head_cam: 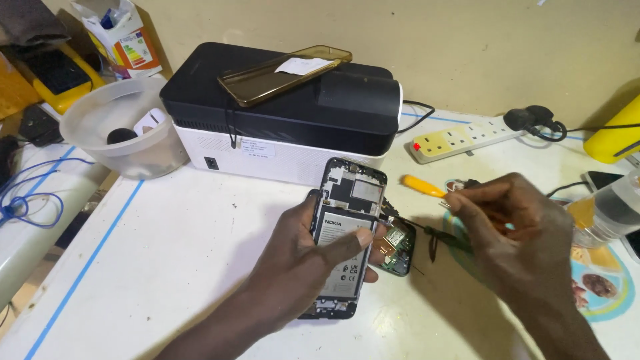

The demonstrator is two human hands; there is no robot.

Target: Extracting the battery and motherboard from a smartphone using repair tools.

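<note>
In the middle of the frame, the left hand (313,250) is closed around an opened phone (347,233) with its back off, lying on the white table (187,247), while the right hand (513,230) pinches a thin tool (417,227) beside a small green circuit board (398,243).

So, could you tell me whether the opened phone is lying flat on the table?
No, the left hand holds the phone tilted up off the table.
</note>
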